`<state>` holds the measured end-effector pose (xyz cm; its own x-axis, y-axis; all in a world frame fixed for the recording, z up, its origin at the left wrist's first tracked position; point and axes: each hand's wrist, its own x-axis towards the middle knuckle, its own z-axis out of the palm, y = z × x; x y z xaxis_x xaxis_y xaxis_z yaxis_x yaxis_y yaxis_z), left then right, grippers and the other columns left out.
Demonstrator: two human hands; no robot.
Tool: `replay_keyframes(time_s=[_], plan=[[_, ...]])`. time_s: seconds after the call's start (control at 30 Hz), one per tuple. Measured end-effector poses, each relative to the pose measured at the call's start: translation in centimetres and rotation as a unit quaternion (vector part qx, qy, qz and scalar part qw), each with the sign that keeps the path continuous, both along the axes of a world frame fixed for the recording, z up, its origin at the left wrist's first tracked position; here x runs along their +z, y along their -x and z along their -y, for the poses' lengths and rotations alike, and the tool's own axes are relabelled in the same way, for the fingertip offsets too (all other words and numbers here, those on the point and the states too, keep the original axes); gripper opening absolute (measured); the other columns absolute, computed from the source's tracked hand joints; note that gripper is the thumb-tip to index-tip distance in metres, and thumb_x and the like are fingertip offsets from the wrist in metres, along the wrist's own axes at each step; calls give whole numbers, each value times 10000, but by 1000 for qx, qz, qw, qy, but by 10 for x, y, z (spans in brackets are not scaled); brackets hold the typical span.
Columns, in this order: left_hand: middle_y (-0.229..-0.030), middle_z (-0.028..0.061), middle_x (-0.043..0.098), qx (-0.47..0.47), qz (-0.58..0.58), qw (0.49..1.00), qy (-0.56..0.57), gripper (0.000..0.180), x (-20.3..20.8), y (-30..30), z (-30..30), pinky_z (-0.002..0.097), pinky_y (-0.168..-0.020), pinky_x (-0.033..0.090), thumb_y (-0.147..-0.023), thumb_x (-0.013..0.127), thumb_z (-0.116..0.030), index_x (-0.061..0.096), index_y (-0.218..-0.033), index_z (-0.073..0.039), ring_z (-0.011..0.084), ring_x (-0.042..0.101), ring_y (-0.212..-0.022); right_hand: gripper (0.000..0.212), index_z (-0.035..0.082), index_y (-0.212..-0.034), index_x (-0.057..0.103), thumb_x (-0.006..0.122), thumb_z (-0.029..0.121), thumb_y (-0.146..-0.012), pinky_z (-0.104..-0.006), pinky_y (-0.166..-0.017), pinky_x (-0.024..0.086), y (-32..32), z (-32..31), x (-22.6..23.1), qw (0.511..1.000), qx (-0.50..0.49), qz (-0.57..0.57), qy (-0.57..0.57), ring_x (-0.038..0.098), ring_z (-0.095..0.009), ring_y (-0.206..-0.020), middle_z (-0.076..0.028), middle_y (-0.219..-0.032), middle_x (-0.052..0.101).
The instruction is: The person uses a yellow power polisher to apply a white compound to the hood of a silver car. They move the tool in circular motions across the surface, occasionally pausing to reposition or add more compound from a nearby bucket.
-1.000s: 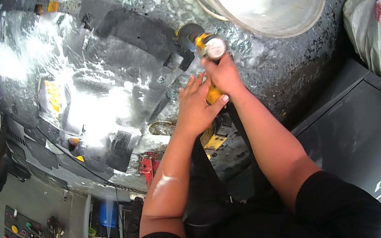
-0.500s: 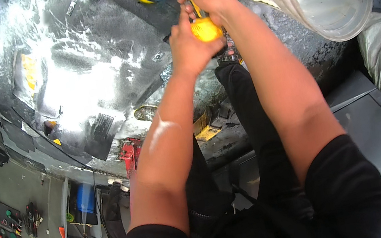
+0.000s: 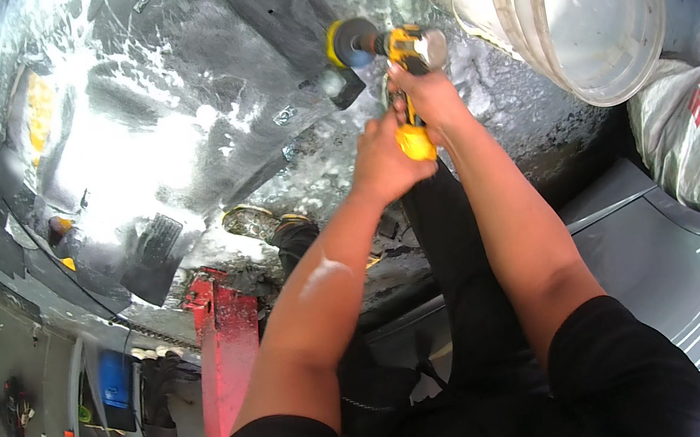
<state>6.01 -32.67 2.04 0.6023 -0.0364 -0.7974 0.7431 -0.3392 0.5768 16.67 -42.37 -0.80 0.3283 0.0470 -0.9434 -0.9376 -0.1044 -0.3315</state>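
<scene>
A yellow-and-black cordless drill (image 3: pixel 404 41) is held in both my hands over the wet, foamy floor. Its chuck points left and carries a round brush (image 3: pixel 354 41) with yellow bristles at the rim. My right hand (image 3: pixel 434 101) wraps the upper grip, just below the drill's body. Lower down, my left hand (image 3: pixel 389 161) closes around the base of the handle, by the yellow battery end. The brush is over the right edge of a dark car carpet (image 3: pixel 183 47) streaked with white foam; whether it touches, I cannot tell. White foam also marks my left forearm.
Two nested, lidless plastic buckets (image 3: pixel 604 19) lie at the upper right, beside a silver-grey bag (image 3: pixel 696 137). A grey car (image 3: pixel 642 248) stands close on my right. A red metal beam (image 3: pixel 228 345) lies lower left. Farther off is another person (image 3: pixel 161 435) beside a cart with a blue container (image 3: pixel 114 376).
The drill and both hands have shifted down and right in the picture, with the brush now at the carpet's right edge. My view has moved, showing more of the red beam. Both hands keep their grip.
</scene>
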Motion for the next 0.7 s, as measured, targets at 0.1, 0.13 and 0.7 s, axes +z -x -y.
replay_keyframes(time_s=[0.1, 0.13, 0.7], plan=[[-1249, 217, 577, 44, 85, 995, -32, 945, -17, -24, -26, 475, -1057, 490, -599, 921, -314, 508, -1397, -22, 417, 575, -1210, 281, 41, -1115, 594, 762, 203, -960, -311, -489, 490, -38, -47, 0, 995, 70, 73, 16, 563, -128, -579, -46, -826, 629], [-1260, 216, 582, 97, 99, 990, -7, 939, -25, -28, -33, 473, -1064, 481, -590, 940, -303, 518, -1373, -3, 422, 579, -1213, 438, -10, -1212, 557, 783, 231, -926, -370, -661, 536, -45, -58, -17, 976, 156, 140, 52, 649, -241, -779, -135, -965, 677], [-1240, 155, 683, 235, 159, 957, 56, 878, -99, -168, -206, 371, -1026, 488, -599, 913, -260, 579, -1360, 23, 269, 655, -1165, 212, 9, -1041, 643, 758, 174, -974, -346, -556, 493, -207, -260, -72, 942, 243, 233, 14, 568, -165, -643, -61, -795, 636]])
